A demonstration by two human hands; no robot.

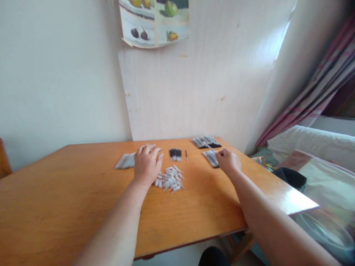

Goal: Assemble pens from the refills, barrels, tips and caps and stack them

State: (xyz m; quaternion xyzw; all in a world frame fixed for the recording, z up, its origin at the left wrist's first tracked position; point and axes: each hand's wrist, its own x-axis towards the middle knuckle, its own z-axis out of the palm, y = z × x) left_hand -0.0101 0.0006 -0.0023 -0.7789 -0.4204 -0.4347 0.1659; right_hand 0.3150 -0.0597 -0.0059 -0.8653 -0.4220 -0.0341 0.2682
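Observation:
My right hand is closed around the black end of a slim clear pen, which points up and to the left. Under it lies a row of similar pens with black ends, and a larger bundle of pens sits behind. My left hand hovers at or on the right end of a row of clear tubes. Its fingers are stretched and the thumb stands apart; whether the fingertips touch a tube is hidden. Beside its wrist is a loose pile of small white pointed pieces.
Short dark sticks with pale ends, like refills, lie in a row at the middle back, with a single dark stick beside them. The wooden table meets a wall panel behind. A dark container stands beyond the right edge.

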